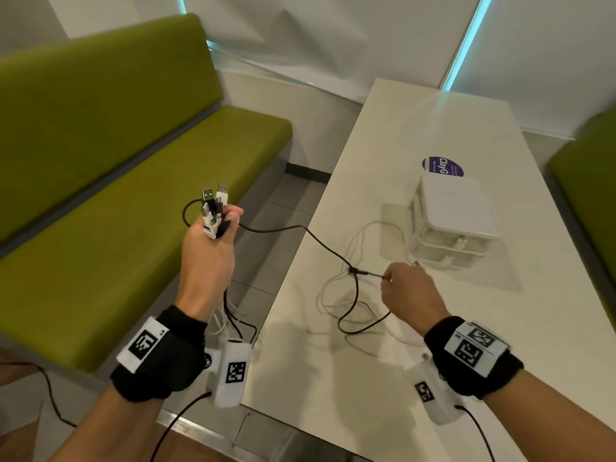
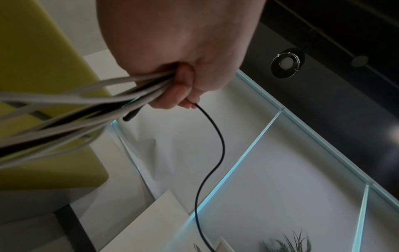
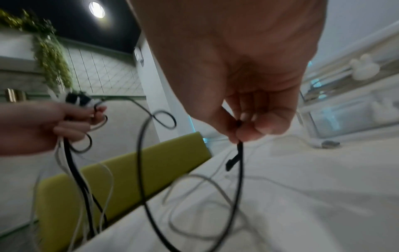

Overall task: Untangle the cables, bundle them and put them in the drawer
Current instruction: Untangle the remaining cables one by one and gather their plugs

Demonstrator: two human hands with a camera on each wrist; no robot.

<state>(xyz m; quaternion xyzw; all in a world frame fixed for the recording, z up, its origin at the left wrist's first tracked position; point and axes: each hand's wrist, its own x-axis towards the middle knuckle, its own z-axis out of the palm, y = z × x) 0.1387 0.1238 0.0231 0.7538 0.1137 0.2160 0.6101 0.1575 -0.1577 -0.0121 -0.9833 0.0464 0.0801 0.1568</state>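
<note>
My left hand [image 1: 216, 225] is raised off the table's left side and grips a bunch of black and white cable ends [image 1: 213, 203], USB plugs sticking up; in its own wrist view the left hand [image 2: 183, 88] clamps the cable bunch [image 2: 86, 105]. A black cable [image 1: 276, 229] runs from it to a small knot [image 1: 352, 270], then loops over the table. My right hand [image 1: 388, 280] pinches that cable's end just right of the knot; the right hand [image 3: 239, 129] pinches the black cable [image 3: 141, 170]. A white cable [image 1: 363, 228] lies loose on the table.
A white drawer unit [image 1: 456, 221] stands on the white table [image 1: 433, 128] behind my right hand, both drawers closed with small knobs. A purple sticker [image 1: 442, 166] lies behind it. Green benches [image 1: 133, 195] flank the table. A loose USB plug [image 3: 328, 144] lies near the drawers.
</note>
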